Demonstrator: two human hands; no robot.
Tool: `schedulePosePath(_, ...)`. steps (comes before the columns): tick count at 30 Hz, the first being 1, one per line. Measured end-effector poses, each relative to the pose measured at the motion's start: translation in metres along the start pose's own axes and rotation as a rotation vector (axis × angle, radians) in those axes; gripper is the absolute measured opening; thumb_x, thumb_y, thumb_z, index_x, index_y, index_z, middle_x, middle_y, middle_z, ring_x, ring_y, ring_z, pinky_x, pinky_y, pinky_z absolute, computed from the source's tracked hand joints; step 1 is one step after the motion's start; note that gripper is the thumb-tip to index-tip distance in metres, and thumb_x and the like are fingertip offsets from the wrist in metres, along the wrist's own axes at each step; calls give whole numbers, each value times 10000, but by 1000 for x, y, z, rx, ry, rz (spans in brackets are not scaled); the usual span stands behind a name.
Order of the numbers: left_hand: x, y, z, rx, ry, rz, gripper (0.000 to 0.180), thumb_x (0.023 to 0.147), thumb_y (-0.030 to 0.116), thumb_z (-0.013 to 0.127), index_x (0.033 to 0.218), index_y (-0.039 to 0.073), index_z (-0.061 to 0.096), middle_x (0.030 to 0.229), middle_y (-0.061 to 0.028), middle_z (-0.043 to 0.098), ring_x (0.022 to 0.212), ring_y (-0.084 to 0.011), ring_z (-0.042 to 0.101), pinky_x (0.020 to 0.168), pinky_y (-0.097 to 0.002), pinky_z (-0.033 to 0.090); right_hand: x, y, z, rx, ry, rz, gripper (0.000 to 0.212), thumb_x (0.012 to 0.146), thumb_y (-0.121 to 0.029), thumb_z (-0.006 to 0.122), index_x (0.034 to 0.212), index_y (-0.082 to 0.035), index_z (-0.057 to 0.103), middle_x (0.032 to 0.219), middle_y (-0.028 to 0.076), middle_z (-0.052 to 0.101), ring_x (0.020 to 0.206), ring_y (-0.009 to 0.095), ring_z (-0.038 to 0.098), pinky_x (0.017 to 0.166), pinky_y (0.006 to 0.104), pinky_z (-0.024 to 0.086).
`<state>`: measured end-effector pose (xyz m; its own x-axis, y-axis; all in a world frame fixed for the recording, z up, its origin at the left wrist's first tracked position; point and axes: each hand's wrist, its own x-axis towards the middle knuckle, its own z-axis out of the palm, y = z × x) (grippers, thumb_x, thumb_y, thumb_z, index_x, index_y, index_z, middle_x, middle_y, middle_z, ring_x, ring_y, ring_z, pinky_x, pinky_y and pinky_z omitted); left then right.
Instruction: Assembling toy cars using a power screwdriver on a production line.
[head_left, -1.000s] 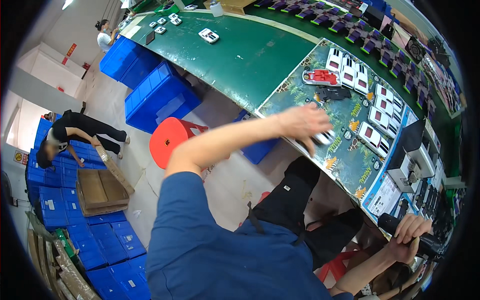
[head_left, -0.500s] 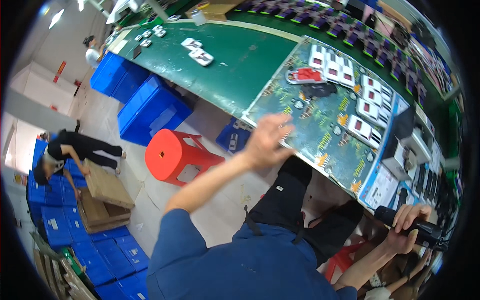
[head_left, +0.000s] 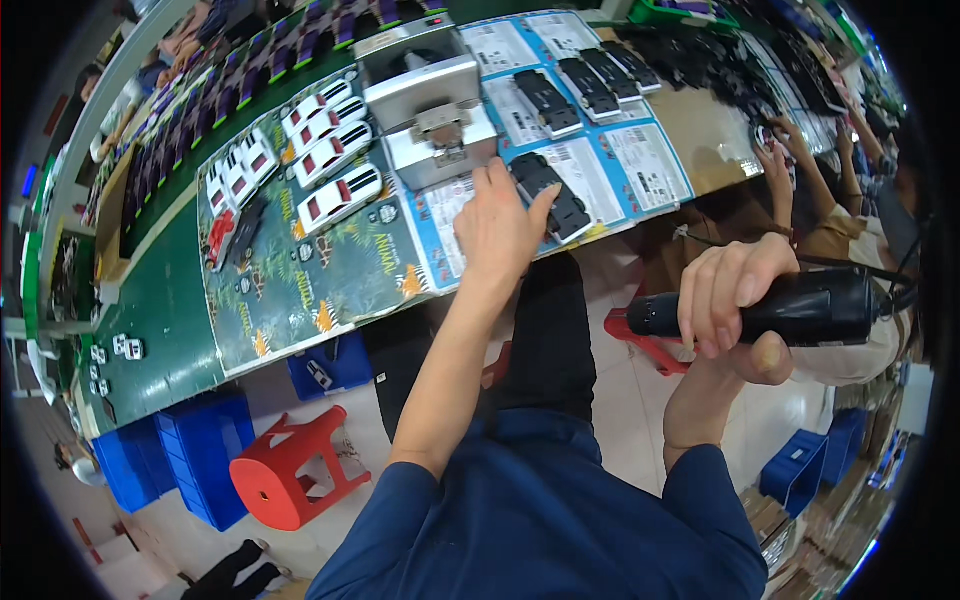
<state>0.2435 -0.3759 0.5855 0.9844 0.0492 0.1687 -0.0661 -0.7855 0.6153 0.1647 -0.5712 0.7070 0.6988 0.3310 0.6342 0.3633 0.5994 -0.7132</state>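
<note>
My left hand (head_left: 500, 222) reaches over the bench with its fingers apart. Its thumb lies at the edge of a black toy car chassis (head_left: 560, 205) with a white rim, lying underside up. The other fingertips are close to the foot of a silver metal fixture (head_left: 440, 145). In my right hand (head_left: 732, 300) is a black electric screwdriver (head_left: 815, 308), held level in front of the bench, tip to the left and cable to the right. White toy cars (head_left: 342, 198) stand in rows left of the fixture.
More black chassis (head_left: 545, 102) lie on printed sheets behind my left hand. A red toy car (head_left: 220, 238) sits further left. Below the bench are a red stool (head_left: 270, 490) and blue bins (head_left: 205, 450). Co-workers' hands (head_left: 775, 165) are at the right.
The view has swung to the right along the bench. My left hand has gone from the bench's front edge to the black chassis beside the fixture. My right hand keeps holding the screwdriver.
</note>
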Motion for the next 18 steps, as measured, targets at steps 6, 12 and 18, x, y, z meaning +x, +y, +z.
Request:
schedulePosePath(6,4,1,16,-81,35,80,721,705,419,857,1166,-41,547,1073,-200,604,872,-377,672,774,-457,537,-3,-4,-10,8,91,36,393,738,-103,747,1050,11,537,652,51,536,510,137,535,531,278,493)
schedulePosePath(12,-25,0,13,-929,45,11,527,732,47,835,1137,-17,504,1003,-134,677,923,-178,673,808,-318,535,12,18,-6,-20,228,-55,294,792,-102,667,1018,7,513,662,59,511,503,122,504,536,289,478)
schedulePosePath(18,-52,-40,-44,-625,358,445,304,719,-37,782,988,29,656,964,-117,699,901,-285,662,800,-346,511,53,55,9,-69,152,-175,237,953,-224,589,1075,-38,507,731,33,487,557,125,482,571,294,440)
